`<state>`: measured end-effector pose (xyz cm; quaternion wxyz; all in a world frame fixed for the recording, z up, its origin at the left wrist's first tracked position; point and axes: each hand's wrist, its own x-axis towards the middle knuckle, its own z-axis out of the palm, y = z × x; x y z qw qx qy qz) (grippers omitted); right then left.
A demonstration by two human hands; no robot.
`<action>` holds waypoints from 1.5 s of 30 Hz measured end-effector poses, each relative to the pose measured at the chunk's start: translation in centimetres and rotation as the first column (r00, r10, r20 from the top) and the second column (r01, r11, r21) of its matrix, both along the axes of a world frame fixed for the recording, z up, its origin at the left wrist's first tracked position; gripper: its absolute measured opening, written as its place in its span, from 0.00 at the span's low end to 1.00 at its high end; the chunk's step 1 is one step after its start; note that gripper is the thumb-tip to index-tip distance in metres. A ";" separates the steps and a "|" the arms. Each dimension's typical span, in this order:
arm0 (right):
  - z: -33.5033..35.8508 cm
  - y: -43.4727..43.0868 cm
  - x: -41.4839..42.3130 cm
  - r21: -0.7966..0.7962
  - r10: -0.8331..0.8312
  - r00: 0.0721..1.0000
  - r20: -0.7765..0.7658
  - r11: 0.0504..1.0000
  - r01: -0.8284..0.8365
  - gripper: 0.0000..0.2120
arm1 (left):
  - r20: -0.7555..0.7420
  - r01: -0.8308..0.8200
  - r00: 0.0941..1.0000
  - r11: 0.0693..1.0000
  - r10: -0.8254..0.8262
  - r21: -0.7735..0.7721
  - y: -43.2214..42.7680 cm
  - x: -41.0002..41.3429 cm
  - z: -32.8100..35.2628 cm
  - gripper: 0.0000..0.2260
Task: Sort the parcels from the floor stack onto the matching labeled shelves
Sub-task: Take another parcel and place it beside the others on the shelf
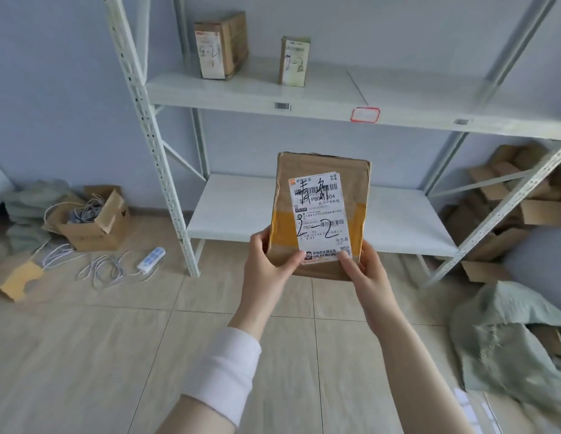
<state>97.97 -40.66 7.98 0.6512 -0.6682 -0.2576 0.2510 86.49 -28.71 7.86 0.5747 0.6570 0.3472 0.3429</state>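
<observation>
Before the shelf, left hand and right hand fingers clasp the parcel's base.

the red-bordered shelf label is too washed out to read.

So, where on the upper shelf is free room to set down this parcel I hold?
The upper shelf is bare from the smaller standing parcel rightward, above the red-edged label. The gap between it and the larger parcel is narrower. The lower shelf looks bare too. The floor at left is crowded with a power strip and cables.
</observation>
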 end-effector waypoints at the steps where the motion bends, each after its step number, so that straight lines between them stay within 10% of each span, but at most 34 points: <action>1: 0.1 0.2 1.2 0.001 -0.023 1.000 0.006 1.000 0.023 0.18 | 0.002 0.017 1.000 1.000 -0.017 0.003 0.5 1.4 0.1 0.26; 31: 9.0 20.0 38.9 0.206 -0.089 0.974 0.207 0.978 0.046 0.22 | 0.121 0.041 0.990 0.964 -0.075 0.263 20.9 39.0 9.7 0.27; 45: 10.5 30.1 53.6 0.063 0.020 0.961 0.276 0.997 -0.039 0.32 | -0.112 0.049 0.994 0.920 -0.006 0.390 32.2 52.4 11.4 0.28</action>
